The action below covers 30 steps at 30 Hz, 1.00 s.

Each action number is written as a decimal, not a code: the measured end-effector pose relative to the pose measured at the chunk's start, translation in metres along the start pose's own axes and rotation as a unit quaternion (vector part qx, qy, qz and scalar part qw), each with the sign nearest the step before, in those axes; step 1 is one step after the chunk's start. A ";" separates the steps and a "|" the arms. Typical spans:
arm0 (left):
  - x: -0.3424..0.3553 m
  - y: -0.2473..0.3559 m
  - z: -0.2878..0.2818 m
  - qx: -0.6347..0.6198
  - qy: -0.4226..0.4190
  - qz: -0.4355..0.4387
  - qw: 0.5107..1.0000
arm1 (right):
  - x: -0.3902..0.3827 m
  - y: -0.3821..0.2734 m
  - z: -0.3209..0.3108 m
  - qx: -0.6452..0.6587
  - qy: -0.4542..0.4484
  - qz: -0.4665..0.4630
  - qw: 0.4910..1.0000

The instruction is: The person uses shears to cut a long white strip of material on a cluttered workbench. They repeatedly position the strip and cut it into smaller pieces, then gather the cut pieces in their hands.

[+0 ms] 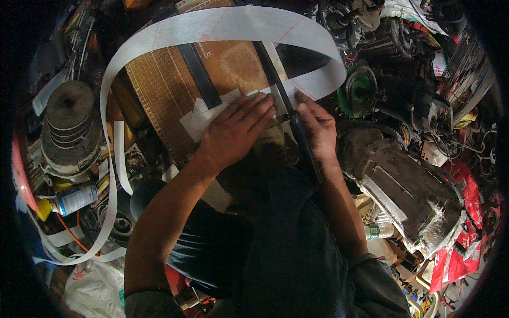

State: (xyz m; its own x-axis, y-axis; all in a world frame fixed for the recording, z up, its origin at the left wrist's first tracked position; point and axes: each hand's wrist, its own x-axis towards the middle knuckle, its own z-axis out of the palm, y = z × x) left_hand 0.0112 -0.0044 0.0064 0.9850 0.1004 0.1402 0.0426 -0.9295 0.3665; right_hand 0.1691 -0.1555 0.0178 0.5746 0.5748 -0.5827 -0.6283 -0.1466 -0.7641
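A wooden grid-marked cutting board (154, 95) carries a dark guide bar (193, 71) and a hinged black blade arm (275, 74) angled down toward me. A long white strip (228, 21) loops over the board and trails down the left side. My left hand (236, 124) lies with fingers flat on the strip beside the blade, over several small white cut pieces (204, 114). Just right of the blade arm, my right hand (318, 130) pinches the strip near its lower bend.
Dense clutter surrounds the board: stacked dark round parts (71, 114), a spray can (77, 199), a green-rimmed wheel (358, 90), a greasy metal housing (403, 196), a red bag (464, 185) and a white sack (93, 289). My dark-clothed legs are below.
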 end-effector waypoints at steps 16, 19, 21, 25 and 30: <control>0.005 0.002 -0.007 -0.007 0.000 -0.007 1.000 | -0.001 -0.001 -0.006 -0.154 -0.119 -0.071 0.978; -0.004 0.000 -0.001 -0.011 -0.011 -0.010 1.000 | -0.016 -0.021 0.011 -0.144 -0.118 -0.070 0.980; -0.006 0.002 0.002 0.007 -0.007 -0.032 0.999 | -0.023 -0.028 0.013 -0.132 -0.104 -0.060 0.984; -0.005 0.003 0.001 0.032 0.012 -0.030 0.999 | -0.008 0.000 -0.004 -0.131 -0.071 -0.095 0.984; -0.003 0.006 0.002 0.086 0.028 0.014 0.996 | -0.001 0.005 -0.008 -0.107 -0.107 0.030 0.988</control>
State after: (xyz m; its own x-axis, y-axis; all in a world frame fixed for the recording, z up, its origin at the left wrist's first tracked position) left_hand 0.0089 -0.0106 0.0064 0.9755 0.0886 0.2012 0.0477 -0.9787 0.1998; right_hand 0.1697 -0.1636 0.0124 0.4024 0.7133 -0.5739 -0.5194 -0.3384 -0.7847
